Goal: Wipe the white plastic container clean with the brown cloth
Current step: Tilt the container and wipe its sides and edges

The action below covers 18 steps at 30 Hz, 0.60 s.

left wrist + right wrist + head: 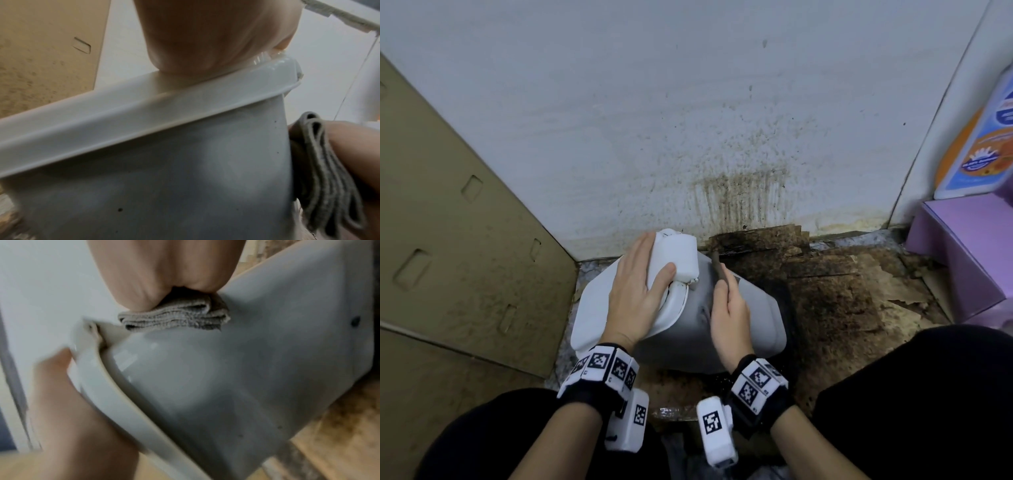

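The white plastic container (753, 322) lies tilted on its side on the floor, its lid end to the left. My left hand (635, 291) rests flat on the lid (123, 116), thumb against the white block-shaped cap (676, 255). My right hand (729, 317) holds the folded brown cloth (719, 270) and presses it against the container's grey side wall (226, 378). The cloth (174, 318) shows in the right wrist view as stacked folds under my palm, and the cloth (324, 178) appears at the right edge of the left wrist view. Small dark specks dot the wall.
Stained, dark brown cardboard sheets (835, 291) cover the floor to the right. A cardboard box (455, 246) stands at left. The white wall (688, 120) behind has brown splatter. A purple box (969, 246) sits at far right. My knees frame the bottom.
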Motion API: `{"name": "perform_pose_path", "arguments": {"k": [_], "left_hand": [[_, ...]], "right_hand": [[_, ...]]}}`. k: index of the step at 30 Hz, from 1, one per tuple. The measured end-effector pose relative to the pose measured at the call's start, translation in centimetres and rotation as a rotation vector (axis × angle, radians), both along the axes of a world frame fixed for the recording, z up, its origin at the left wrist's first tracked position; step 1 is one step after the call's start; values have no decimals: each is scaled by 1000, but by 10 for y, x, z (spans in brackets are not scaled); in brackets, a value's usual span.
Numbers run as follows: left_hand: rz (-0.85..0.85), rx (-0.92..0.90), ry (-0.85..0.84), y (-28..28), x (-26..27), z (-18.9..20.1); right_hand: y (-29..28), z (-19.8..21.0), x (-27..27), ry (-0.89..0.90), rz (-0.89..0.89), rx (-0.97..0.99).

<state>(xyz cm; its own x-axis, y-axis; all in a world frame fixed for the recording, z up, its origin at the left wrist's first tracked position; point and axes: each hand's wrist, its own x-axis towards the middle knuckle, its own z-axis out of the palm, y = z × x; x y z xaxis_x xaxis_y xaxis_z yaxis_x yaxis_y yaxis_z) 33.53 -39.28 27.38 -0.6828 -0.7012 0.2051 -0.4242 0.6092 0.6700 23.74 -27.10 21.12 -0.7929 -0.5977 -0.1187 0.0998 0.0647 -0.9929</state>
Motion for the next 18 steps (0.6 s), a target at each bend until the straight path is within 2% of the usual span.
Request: {"name": "perform_pose_path", "arguments": {"k": [5,8,11,18], "left_hand": [[-2,-21,-12,5,-3,0],[-29,-59,-38,14,-8,-1],[-33,-75,-48,21,-12,0],[-53,-24,-51,34,-16,3]], "right_hand": [[8,29,-23,-350,-38,-151],[7,43,-27,-430,-67,-210],[9,63,-27,-383,-63,-268],[17,83,-24,-48,72,-258]]}}
